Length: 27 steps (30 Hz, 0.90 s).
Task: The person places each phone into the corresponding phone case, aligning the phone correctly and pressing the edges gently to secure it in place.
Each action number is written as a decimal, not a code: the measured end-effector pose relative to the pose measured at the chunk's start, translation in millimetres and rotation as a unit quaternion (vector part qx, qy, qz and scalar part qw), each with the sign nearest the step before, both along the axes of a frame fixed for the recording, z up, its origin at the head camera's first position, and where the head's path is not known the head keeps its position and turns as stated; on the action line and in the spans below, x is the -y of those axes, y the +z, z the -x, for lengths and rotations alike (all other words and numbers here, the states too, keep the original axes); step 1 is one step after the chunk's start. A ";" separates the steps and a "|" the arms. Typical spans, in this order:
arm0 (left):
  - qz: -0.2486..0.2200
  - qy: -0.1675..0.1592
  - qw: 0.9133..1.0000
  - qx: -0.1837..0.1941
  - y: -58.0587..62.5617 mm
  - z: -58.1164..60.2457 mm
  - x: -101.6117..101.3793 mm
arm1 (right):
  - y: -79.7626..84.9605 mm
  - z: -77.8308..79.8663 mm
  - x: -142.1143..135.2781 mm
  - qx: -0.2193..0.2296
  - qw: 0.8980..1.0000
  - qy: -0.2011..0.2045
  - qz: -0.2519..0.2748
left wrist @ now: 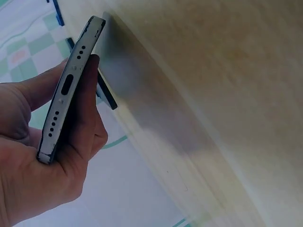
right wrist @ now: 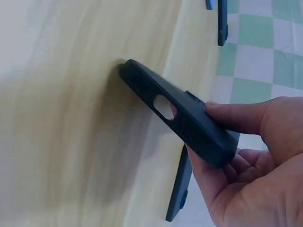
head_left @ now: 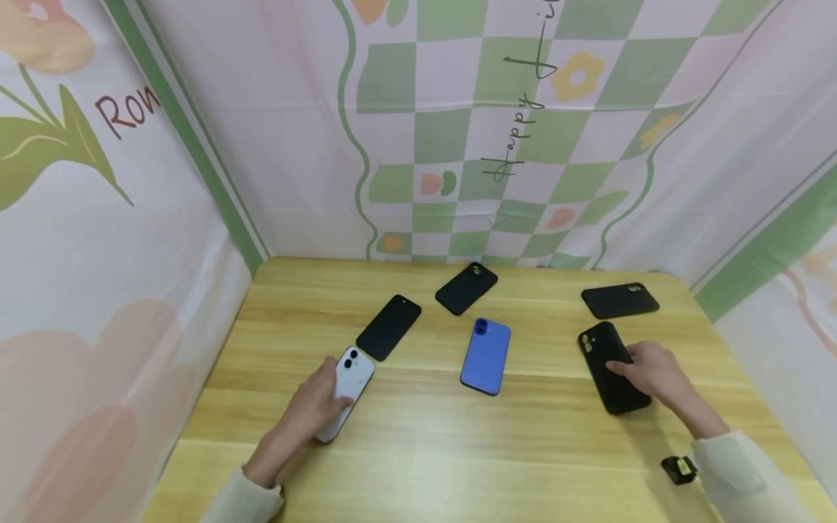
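Observation:
My left hand grips a white phone by its long sides, the two camera lenses facing up. In the left wrist view the phone's bottom edge shows its charging port and speaker holes, with thumb and fingers on either side. On the right, my right hand pinches a black phone case, thumb on its back and fingers beneath. The right wrist view shows the case tilted over the table, its port cutout visible. A blue phone lies between the hands, camera side up.
Just beyond the white phone lies a flat black phone-shaped piece. One black case rests near the table's back edge, another black case at the back right. A small black object shows by the right sleeve. Patterned curtains surround the wooden table.

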State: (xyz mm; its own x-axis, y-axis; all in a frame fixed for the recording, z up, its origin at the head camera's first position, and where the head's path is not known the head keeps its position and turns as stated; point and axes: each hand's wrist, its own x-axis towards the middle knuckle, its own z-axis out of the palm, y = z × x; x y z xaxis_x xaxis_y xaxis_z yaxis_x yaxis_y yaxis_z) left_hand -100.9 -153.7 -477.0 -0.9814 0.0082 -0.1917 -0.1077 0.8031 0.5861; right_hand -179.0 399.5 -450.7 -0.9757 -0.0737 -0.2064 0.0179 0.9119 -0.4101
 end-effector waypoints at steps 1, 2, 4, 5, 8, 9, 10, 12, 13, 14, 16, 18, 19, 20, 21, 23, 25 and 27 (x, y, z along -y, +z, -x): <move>-0.001 0.000 1.000 0.002 0.5 0.2 0.2 | 1.1 -0.4 0.8 0.000 1.000 0.000 0.004; -0.005 0.001 1.000 0.003 0.7 0.4 0.4 | 2.6 -0.6 1.3 0.000 1.000 0.001 0.008; -0.014 0.005 1.000 -0.002 1.2 0.4 0.7 | 5.6 -0.8 2.7 0.003 1.000 0.003 0.014; -0.020 0.008 1.000 -0.008 1.5 0.3 0.7 | 7.2 -0.4 3.7 0.004 1.000 0.003 0.017; -0.044 0.021 0.998 -0.032 2.1 0.0 1.0 | 12.2 1.8 7.1 -0.002 1.000 0.010 0.022; -0.050 0.025 0.998 -0.039 2.7 0.1 1.0 | 14.0 2.9 8.6 -0.003 1.000 0.013 0.023; -0.059 0.029 0.997 -0.044 3.5 0.5 0.8 | 16.2 4.0 10.4 -0.003 0.999 0.014 0.029; -0.077 0.036 0.995 -0.049 5.3 2.1 0.0 | 21.5 6.3 14.4 -0.005 0.999 0.017 0.042; -0.089 0.040 0.994 -0.049 6.0 2.9 -0.5 | 24.3 6.9 16.7 -0.004 0.998 0.019 0.053; -0.102 0.042 0.993 -0.049 7.0 3.7 -1.2 | 27.4 7.2 19.3 -0.001 0.998 0.020 0.063; -0.129 0.047 0.989 -0.055 8.4 5.7 -3.1 | 34.4 7.8 25.8 0.008 0.996 0.016 0.089; -0.155 0.053 0.985 -0.057 9.4 7.5 -5.7 | 41.9 7.9 32.6 0.014 0.995 0.018 0.101; -0.170 0.056 0.982 -0.056 9.8 8.2 -7.2 | 45.4 8.0 36.6 0.018 0.994 0.015 0.111; -0.185 0.059 0.980 -0.053 10.3 8.8 -9.2 | 48.9 8.3 40.7 0.020 0.993 0.013 0.118; -0.201 0.063 0.976 -0.046 10.6 9.4 -11.1 | 52.3 8.8 44.8 0.024 0.991 0.011 0.129; -0.236 0.073 0.969 -0.024 12.1 10.2 -15.6 | 59.4 9.3 53.8 0.024 0.990 0.012 0.142; -0.273 0.082 0.958 -0.002 13.4 11.3 -21.2 | 65.8 10.5 64.1 0.027 0.987 0.011 0.161; -0.306 0.089 0.948 0.013 14.7 12.5 -27.1 | 72.7 11.2 75.8 0.035 0.983 0.012 0.182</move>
